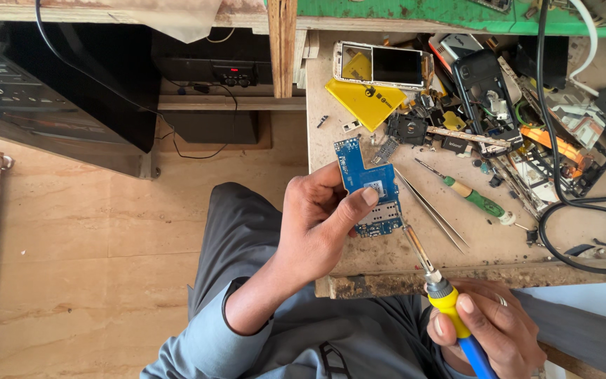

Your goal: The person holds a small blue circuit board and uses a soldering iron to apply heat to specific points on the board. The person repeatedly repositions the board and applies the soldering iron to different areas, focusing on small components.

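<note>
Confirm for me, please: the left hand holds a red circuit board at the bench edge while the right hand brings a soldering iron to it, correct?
Not quite: the circuit board is blue, not red, as the head view shows. The rest stands: the left hand holds it at the bench edge while the right hand brings the soldering iron to it.

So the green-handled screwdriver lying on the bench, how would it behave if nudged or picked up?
The green-handled screwdriver looks stiff and probably light, being slim. Its rounded handle lies flat on the workbench, so a sideways nudge would likely roll it, perhaps toward the tweezers beside it. The smooth handle may be slightly slippery.
</note>
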